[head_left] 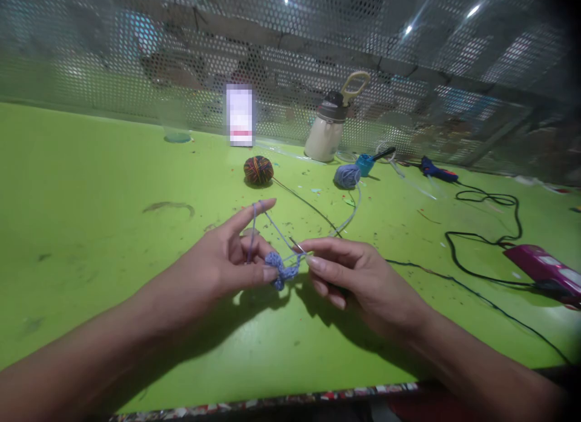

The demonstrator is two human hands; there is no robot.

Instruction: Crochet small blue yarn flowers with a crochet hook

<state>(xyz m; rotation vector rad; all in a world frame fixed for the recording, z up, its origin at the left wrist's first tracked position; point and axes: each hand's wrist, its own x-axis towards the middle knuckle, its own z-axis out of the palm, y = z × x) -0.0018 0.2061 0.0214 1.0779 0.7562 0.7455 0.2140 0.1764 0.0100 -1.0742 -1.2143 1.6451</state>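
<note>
The small blue crocheted piece is held just above the green desk, pinched between the left hand's thumb and fingers, which come in from nine o'clock. That hand is the nearer, touching it; the right hand's fingertips sit just beside it, toward two o'clock, pressed together around a slender metal tool (a hook by its look, though its tip is too small to read). The tool's long axis runs from four or five o'clock up to ten or eleven, its free end close to the blue strand slanting down from the raised left index finger. Farther out, the blue yarn ball lies toward one o'clock, the multicoloured ball between eleven and twelve.
</note>
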